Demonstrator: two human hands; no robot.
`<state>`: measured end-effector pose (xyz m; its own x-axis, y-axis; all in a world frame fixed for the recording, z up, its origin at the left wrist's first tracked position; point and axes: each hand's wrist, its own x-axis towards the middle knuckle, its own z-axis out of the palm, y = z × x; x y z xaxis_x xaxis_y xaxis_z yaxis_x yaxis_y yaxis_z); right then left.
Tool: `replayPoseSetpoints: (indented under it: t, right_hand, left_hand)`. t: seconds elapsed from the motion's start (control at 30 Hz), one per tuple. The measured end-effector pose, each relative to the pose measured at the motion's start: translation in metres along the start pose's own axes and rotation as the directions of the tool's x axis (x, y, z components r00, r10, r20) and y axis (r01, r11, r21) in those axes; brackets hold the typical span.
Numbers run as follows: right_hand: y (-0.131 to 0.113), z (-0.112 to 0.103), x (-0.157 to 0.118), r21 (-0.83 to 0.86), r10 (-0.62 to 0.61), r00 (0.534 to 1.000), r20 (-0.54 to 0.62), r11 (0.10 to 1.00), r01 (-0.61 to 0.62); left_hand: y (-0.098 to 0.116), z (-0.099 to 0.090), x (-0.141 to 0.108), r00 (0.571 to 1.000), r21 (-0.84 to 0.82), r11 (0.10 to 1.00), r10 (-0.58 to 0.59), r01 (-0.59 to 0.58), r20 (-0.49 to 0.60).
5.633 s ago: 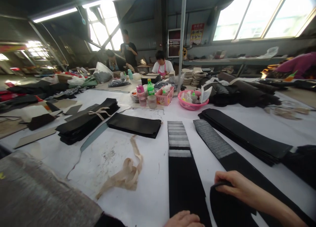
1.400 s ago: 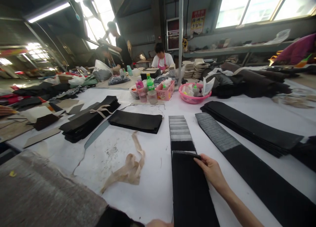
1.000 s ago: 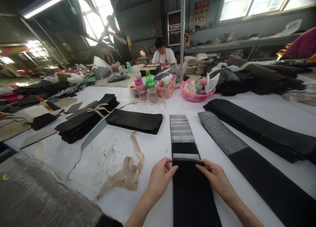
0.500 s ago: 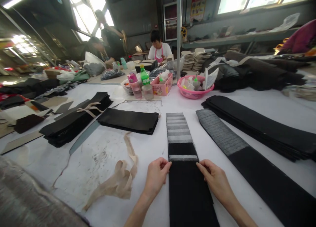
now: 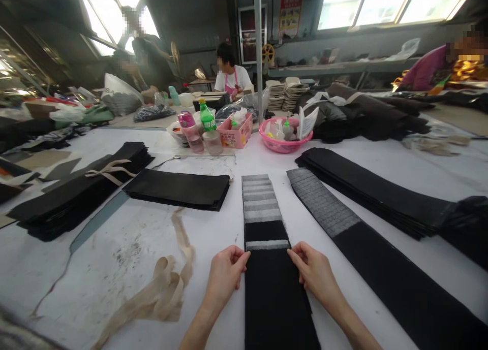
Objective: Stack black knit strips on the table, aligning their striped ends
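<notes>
My left hand [image 5: 224, 274] pinches the left edge of a black fabric strip [image 5: 276, 299] between thumb and fingers. At the opposite edge, my right hand [image 5: 316, 274] pinches the same strip at about the same height. Beyond the fingers lie grey-and-black banded strip ends [image 5: 261, 205], overlapped in steps. Right of my right hand is another run of black strips with a stepped grey end [image 5: 324, 202]. A loose beige cloth tie [image 5: 168, 294] lies crumpled left of my left hand.
Stacked black panels [image 5: 179, 187], a tied black bundle [image 5: 80, 187] and a long black stack [image 5: 373, 192] surround the work. Behind stand a pink basin [image 5: 285, 142], a pink box [image 5: 236, 134], a green bottle [image 5: 207, 117] and a metal post [image 5: 258, 55]. Several people work beyond.
The view has swung right, so the table things appear further left and more of a person at right shows. Both hands keep their pinch on the strip edges.
</notes>
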<state>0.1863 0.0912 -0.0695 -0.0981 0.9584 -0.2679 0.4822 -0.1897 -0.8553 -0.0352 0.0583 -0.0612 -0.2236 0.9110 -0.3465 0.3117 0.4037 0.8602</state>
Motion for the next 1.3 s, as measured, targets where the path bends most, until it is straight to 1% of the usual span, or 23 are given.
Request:
replayPoseSetpoints:
  t: [0.3, 0.77, 1.13, 1.3]
  right_hand:
    - [-0.002, 0.0, 0.005, -0.04, 0.036, 0.999, 0.002, 0.999, -0.036]
    - [0.0, -0.001, 0.009, -0.135, 0.061, 0.998, 0.019, 0.989, -0.058]
    - [0.0, -0.001, 0.011, -0.124, 0.064, 0.997, 0.031, 0.99, -0.059]
    - [0.001, -0.001, 0.012, -0.154, 0.061, 0.998, 0.025, 0.987, -0.056]
  left_hand:
    - [-0.006, 0.003, 0.003, 1.0, 0.05, 0.999, -0.007, 0.008, -0.019]
    - [-0.005, 0.003, 0.003, 0.998, 0.091, 0.995, -0.044, 0.048, -0.053]
    - [-0.001, 0.003, 0.005, 0.997, 0.12, 0.991, -0.05, 0.057, -0.061]
    - [-0.002, 0.003, 0.006, 0.997, 0.13, 0.989, -0.059, 0.066, -0.058]
